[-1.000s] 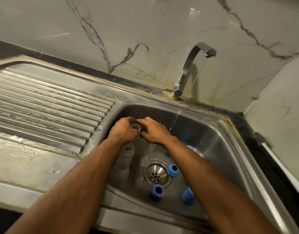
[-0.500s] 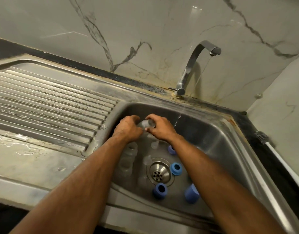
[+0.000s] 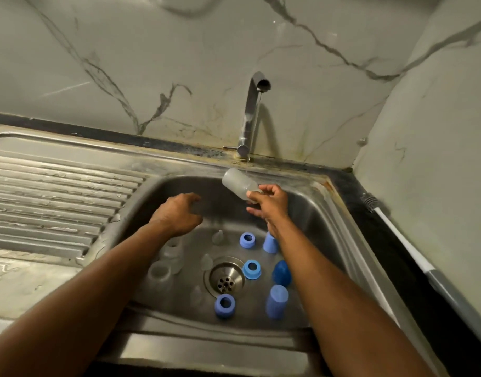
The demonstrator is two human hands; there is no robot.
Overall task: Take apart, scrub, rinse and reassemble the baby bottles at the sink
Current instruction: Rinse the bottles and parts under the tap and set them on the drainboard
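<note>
Marble-veined wall tiles are backing a steel sink (image 3: 329, 213) whose tap (image 3: 251, 112) is running a thin stream near the back edge. Where both hands were closed together over a small clear piece half a second ago, they are now being drawn apart: a clear bottle (image 3: 238, 183) is being held under the stream by the right hand (image 3: 272, 205), pinched near its neck and tilted, base up toward the back edge, while the left hand (image 3: 176, 213) is being kept loosely curled and empty over the basin. Rinsing is apparently being started; blue rings (image 3: 251, 269) and caps (image 3: 276, 300) are lying around the drain (image 3: 226, 278), still to be reassembled.
</note>
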